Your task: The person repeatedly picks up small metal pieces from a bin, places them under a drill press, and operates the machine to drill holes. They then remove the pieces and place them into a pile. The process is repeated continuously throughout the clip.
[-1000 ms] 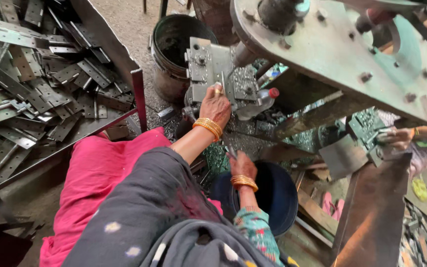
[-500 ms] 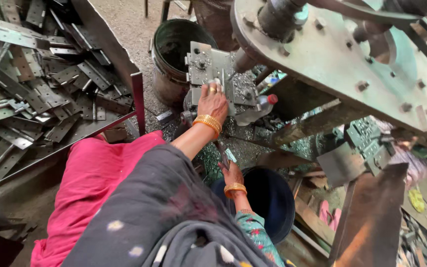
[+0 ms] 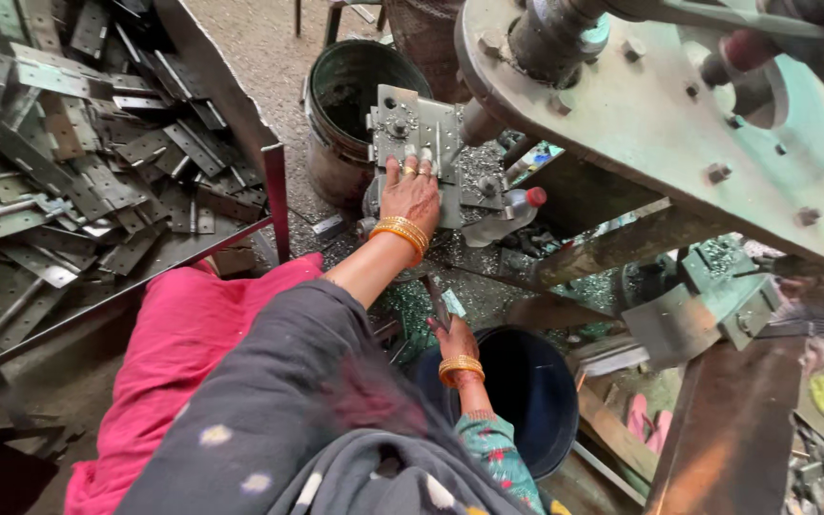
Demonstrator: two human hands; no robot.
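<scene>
My left hand [image 3: 412, 194] lies flat, fingers stretched out, on the grey metal die plate [image 3: 395, 119] of a press, and I cannot tell if anything is under its fingertips. It wears gold bangles and rings. Lower down, my right hand [image 3: 454, 339] is closed on a small flat metal strip [image 3: 437, 303], held just above the rim of a dark blue bucket [image 3: 536, 401]. A pink cloth [image 3: 178, 343] covers my lap and a grey dotted shawl [image 3: 269, 420] covers my shoulder.
A large heap of flat metal brackets [image 3: 69, 162] fills a tray at the left. A dirty round bucket [image 3: 350, 91] stands behind the die. The green press frame [image 3: 679, 124] overhangs the right side. A plastic bottle [image 3: 503, 217] lies by the die. Another person's hand [image 3: 817, 329] is at the far right.
My right hand has dropped slightly towards the blue bucket with the strip in it. My left hand has stayed on the die plate.
</scene>
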